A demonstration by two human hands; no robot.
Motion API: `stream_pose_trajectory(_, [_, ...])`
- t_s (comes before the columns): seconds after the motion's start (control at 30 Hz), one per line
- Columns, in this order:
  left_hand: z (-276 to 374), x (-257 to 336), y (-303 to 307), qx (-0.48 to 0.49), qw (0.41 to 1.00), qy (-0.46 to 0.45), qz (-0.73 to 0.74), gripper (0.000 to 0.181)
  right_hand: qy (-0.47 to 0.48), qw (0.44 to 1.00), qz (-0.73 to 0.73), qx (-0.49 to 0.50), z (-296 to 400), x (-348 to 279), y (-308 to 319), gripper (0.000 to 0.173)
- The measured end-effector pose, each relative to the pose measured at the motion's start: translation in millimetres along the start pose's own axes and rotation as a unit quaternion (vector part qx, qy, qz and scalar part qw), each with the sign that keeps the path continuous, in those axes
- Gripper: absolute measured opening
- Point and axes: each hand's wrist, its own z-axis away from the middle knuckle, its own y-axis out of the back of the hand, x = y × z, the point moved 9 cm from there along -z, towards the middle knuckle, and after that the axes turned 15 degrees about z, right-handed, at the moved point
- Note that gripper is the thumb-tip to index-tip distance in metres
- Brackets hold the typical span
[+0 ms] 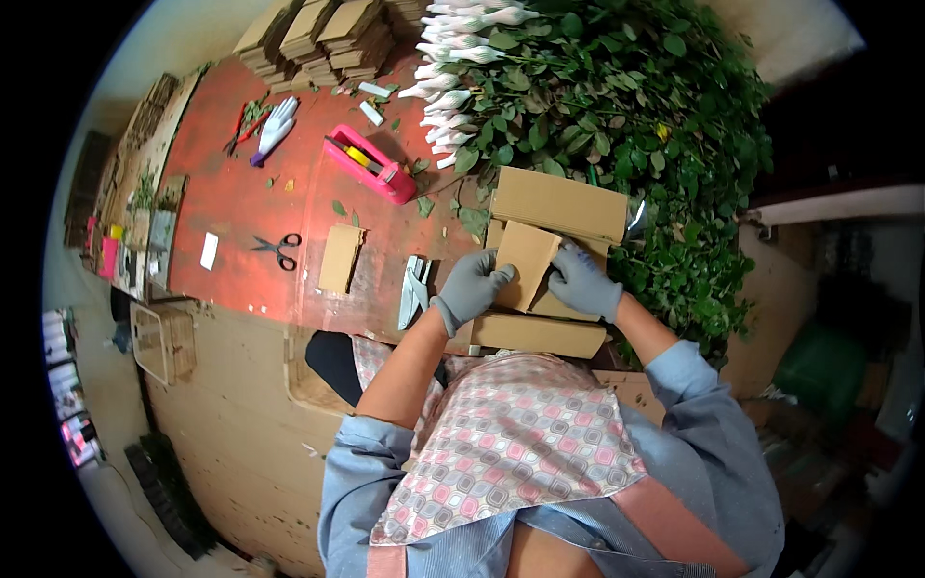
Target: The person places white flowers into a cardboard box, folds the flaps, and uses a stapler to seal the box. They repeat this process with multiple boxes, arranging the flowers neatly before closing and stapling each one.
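My left hand [473,283], in a grey glove, grips the left side of a small cardboard piece [526,261], thumb on top. At the piece's right edge is my right hand [582,280], gloved alike, its fingertips partly hidden behind the cardboard. Beneath both hands lie larger cardboard sheets [571,307], with a folded cardboard stack [560,202] behind and a cardboard strip [538,334] along the table's front edge. A light-coloured stapler [414,292] rests just left of my left hand. Further left is another small cardboard piece [340,258].
On the red table [238,195] lie black scissors [278,251], a pink tape dispenser [371,165], a white glove [276,130] and red-handled pruners [246,130]. Leafy stems [600,94] with white net-sleeved heads [448,94] fill the back right. Cardboard stacks [325,36] stand at the far left.
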Motion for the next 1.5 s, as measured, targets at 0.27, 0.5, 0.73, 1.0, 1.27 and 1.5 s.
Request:
stream_pose_trajectory(0.27, [2, 10, 2, 0.085, 0.988, -0.067, -0.111, 0.033, -0.263, 0.877, -0.389, -0.101, 7, 17, -30, 0.032])
stream_pose_trajectory(0.5, [40, 32, 15, 0.184, 0.958, -0.144, -0.164, 0.024, -0.318, 0.9, -0.26, -0.144, -9, 24, -28, 0.029])
stream_pose_trajectory(0.73, [71, 40, -65, -0.059, 0.827, -0.189, -0.527, 0.036, -0.335, 0.907, -0.198, -0.159, -18, 25, -24, 0.033])
stream_pose_trajectory(1.0, [57, 2, -68, -0.082, 0.77, -0.124, -0.621, 0.047, -0.125, 0.968, 0.217, -0.022, -23, -4, 7, 0.036])
stream_pose_trajectory(1.27, [58, 16, -71, -0.09, 0.742, -0.126, -0.652, 0.043, -0.116, 0.933, 0.214, 0.264, -70, -9, 163, 0.022])
stream_pose_trajectory(1.5, [56, 12, -70, -0.073, 0.769, -0.127, -0.622, 0.037, -0.191, 0.886, 0.418, 0.056, -153, 105, 149, 0.035])
